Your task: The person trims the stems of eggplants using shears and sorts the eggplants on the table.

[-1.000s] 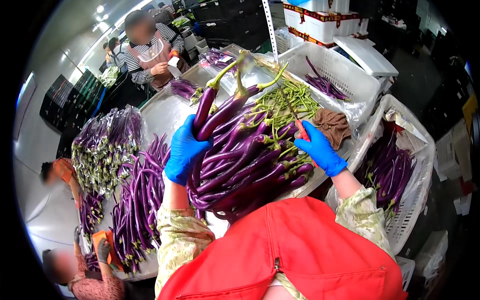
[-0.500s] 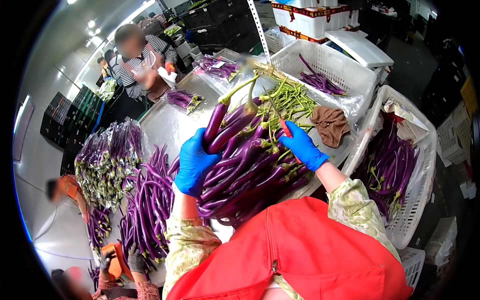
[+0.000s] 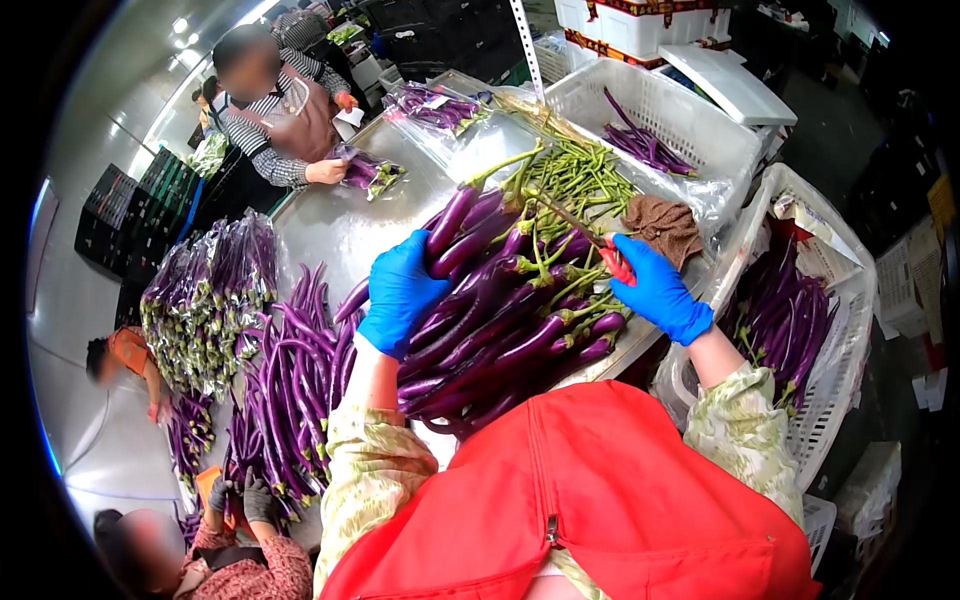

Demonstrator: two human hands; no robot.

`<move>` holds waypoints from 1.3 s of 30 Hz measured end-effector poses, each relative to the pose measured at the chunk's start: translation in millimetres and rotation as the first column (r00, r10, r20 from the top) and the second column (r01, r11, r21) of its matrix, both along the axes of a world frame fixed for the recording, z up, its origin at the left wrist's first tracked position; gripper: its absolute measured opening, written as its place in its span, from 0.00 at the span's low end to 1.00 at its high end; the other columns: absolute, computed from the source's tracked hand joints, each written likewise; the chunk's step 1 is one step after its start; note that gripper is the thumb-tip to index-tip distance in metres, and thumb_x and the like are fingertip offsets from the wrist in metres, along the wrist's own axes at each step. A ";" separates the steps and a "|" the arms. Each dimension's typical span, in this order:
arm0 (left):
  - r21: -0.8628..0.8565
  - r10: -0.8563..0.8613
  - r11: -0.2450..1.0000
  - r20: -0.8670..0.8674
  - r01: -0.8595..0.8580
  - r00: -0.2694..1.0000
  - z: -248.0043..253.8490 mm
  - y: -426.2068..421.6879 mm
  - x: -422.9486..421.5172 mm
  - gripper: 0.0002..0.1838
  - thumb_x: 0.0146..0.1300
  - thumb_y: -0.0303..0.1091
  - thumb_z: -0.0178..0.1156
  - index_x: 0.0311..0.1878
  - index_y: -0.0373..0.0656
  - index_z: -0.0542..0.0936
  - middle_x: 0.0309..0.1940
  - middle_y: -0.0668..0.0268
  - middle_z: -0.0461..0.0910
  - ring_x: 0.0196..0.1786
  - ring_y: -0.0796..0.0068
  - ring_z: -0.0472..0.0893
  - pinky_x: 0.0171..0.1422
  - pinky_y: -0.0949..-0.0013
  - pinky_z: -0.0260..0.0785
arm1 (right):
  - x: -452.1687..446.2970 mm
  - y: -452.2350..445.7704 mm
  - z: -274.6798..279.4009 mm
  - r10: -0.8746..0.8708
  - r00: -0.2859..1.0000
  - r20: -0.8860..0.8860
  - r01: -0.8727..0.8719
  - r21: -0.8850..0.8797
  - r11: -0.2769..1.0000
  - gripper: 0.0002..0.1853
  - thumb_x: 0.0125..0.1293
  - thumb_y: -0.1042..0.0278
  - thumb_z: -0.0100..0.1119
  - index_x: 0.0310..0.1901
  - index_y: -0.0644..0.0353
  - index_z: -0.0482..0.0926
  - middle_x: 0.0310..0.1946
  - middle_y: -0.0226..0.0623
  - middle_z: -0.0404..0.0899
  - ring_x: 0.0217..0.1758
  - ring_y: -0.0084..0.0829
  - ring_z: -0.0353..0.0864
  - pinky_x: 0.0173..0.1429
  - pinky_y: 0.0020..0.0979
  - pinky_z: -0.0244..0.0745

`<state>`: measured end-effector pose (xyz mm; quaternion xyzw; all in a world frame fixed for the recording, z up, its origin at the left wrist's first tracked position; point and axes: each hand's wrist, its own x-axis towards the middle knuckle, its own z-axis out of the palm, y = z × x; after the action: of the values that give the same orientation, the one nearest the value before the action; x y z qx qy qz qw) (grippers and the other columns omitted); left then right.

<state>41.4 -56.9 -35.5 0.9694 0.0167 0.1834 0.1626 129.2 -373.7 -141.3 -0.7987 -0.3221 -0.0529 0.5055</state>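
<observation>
Blue gloves cover both hands. The left hand has its grip closed round at least 2 purple eggplants, their bodies slanting up and their green stalks pointing away toward the far side of the bench. These lie over the near-left edge of a large heap of eggplants, spread in front of the red apron.

The right hand grasps a red-handled knife, its thin blade slanting up and left toward the stalk ends, apart from the left hand. Beyond the blade lies a scatter of green stalk pieces; a crumpled brown cloth sits just beside it, near the right hand.

Left of the heap, loose eggplants lie in a long row, with clear-bagged bundles farther left. To the right, a white crate holds more eggplants. Across the bench, a person in striped sleeves touches a bagged bundle.
</observation>
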 end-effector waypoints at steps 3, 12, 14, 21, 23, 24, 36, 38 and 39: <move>0.075 -0.001 0.997 -0.022 0.003 1.000 -5.3 -0.9 1.6 0.18 0.42 0.37 0.67 0.36 0.43 0.74 0.27 0.53 0.79 0.32 0.49 0.79 0.38 0.55 0.72 | -4.0 0.3 31.8 0.006 0.999 0.054 -0.001 -0.097 0.995 0.26 0.51 0.75 0.61 0.55 0.63 0.71 0.42 0.49 0.78 0.42 0.46 0.80 0.45 0.36 0.74; 0.148 -0.033 0.988 -0.045 0.039 0.998 -10.3 -2.7 2.8 0.18 0.42 0.38 0.67 0.34 0.44 0.73 0.27 0.53 0.78 0.31 0.48 0.79 0.37 0.53 0.71 | 5.0 0.0 48.2 -0.010 0.999 -0.032 -0.004 -0.415 0.910 0.24 0.54 0.70 0.58 0.55 0.61 0.72 0.42 0.52 0.78 0.45 0.49 0.79 0.46 0.38 0.74; 0.145 -0.048 0.988 -0.037 0.052 0.998 -13.6 -2.1 3.6 0.18 0.43 0.41 0.68 0.33 0.43 0.72 0.27 0.54 0.78 0.30 0.49 0.78 0.36 0.53 0.70 | 3.9 -3.0 45.4 -0.009 1.000 -0.004 0.007 -0.426 0.905 0.24 0.53 0.71 0.57 0.54 0.61 0.73 0.40 0.53 0.78 0.43 0.50 0.79 0.44 0.39 0.74; 0.198 -0.049 0.979 -0.038 0.056 0.998 -20.5 -12.3 11.7 0.16 0.44 0.41 0.67 0.31 0.44 0.74 0.25 0.55 0.77 0.30 0.51 0.78 0.36 0.55 0.70 | -6.4 -8.9 17.5 -0.018 0.993 -0.118 -0.027 -0.369 0.929 0.19 0.54 0.71 0.56 0.49 0.60 0.73 0.32 0.54 0.76 0.37 0.53 0.78 0.37 0.41 0.71; 0.232 -0.058 0.971 -0.031 0.064 0.998 -30.3 -13.3 13.2 0.16 0.44 0.41 0.67 0.32 0.44 0.74 0.25 0.56 0.76 0.30 0.52 0.78 0.36 0.54 0.69 | -12.1 -11.1 11.8 -0.029 0.988 -0.153 -0.030 -0.373 0.928 0.19 0.54 0.70 0.56 0.49 0.59 0.73 0.32 0.54 0.76 0.36 0.54 0.77 0.36 0.41 0.71; 0.225 -0.069 0.972 -0.024 0.072 0.997 -33.1 -13.6 14.7 0.15 0.44 0.40 0.67 0.33 0.44 0.75 0.25 0.55 0.77 0.31 0.51 0.78 0.37 0.54 0.69 | -14.0 -11.9 8.5 -0.035 0.985 -0.169 -0.031 -0.373 0.927 0.19 0.53 0.70 0.56 0.50 0.59 0.73 0.32 0.54 0.76 0.36 0.55 0.77 0.36 0.41 0.71; 0.282 -0.057 0.958 0.022 0.048 0.998 -57.5 -11.7 13.6 0.19 0.45 0.42 0.67 0.38 0.46 0.75 0.28 0.59 0.76 0.31 0.56 0.77 0.36 0.55 0.66 | -20.6 -38.9 -22.2 0.142 0.904 -0.404 -0.200 -0.104 0.974 0.28 0.55 0.69 0.57 0.60 0.61 0.68 0.31 0.40 0.76 0.27 0.29 0.77 0.29 0.30 0.69; 0.323 -0.040 0.946 0.004 0.037 0.999 -60.3 -15.0 12.0 0.18 0.43 0.40 0.67 0.38 0.46 0.74 0.28 0.60 0.75 0.32 0.56 0.77 0.36 0.55 0.66 | -41.2 -22.2 22.3 0.296 0.490 -0.820 -0.180 0.237 0.955 0.28 0.55 0.70 0.57 0.60 0.62 0.67 0.31 0.33 0.73 0.24 0.22 0.72 0.28 0.25 0.66; 0.302 -0.030 0.953 -0.004 0.029 1.000 -60.7 -17.2 11.8 0.17 0.42 0.38 0.66 0.37 0.46 0.74 0.29 0.60 0.75 0.33 0.56 0.77 0.37 0.55 0.66 | -44.3 -16.0 29.7 0.327 0.447 -0.833 -0.202 0.262 0.944 0.30 0.55 0.69 0.57 0.61 0.61 0.64 0.34 0.31 0.73 0.23 0.19 0.70 0.27 0.21 0.64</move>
<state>53.2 -74.1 -96.2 0.9829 -0.0261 0.1818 0.0154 84.9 -389.7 -111.6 -0.6225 -0.1404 0.4151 0.6485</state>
